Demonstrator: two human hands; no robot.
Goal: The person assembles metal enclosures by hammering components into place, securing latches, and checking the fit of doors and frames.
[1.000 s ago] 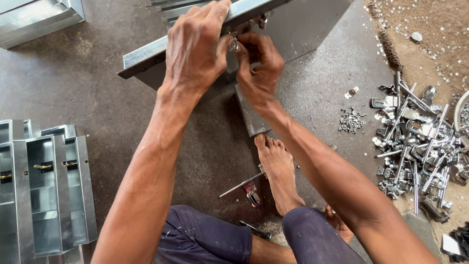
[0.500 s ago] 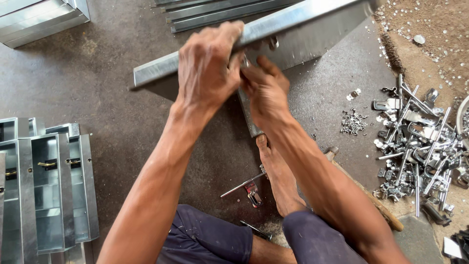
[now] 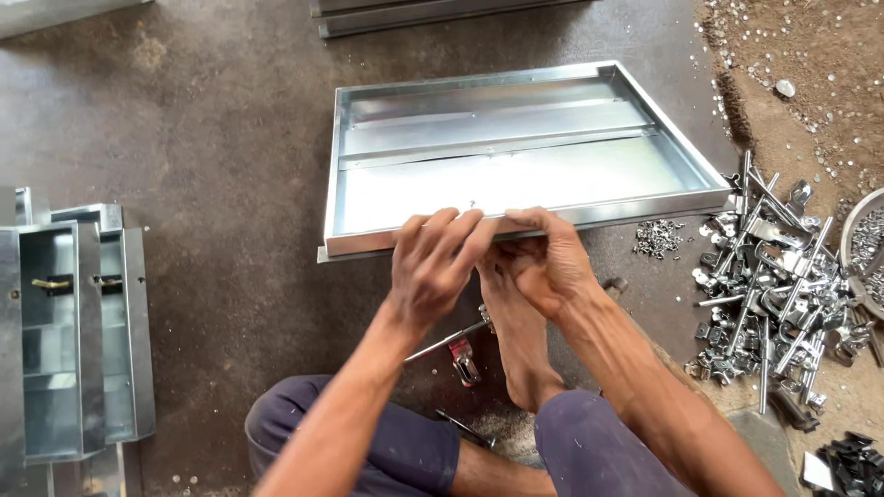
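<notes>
A shallow galvanised sheet-metal tray lies flat on the dark floor, open side up, with a raised strip across its inside. My left hand and my right hand both grip the middle of its near rim, fingers curled over the edge. My bare foot rests on the floor just under the hands. Whether a small part is pinched between my fingers is hidden.
A pile of shiny metal latches and rods lies at the right, with small screws beside it. Folded metal boxes stand at the left. A hand tool lies by my foot. More metal sections lie at the top.
The tray was tilted up on edge with its back toward me; now it has been laid down flat, open side up. Both hands stayed on its near rim.
</notes>
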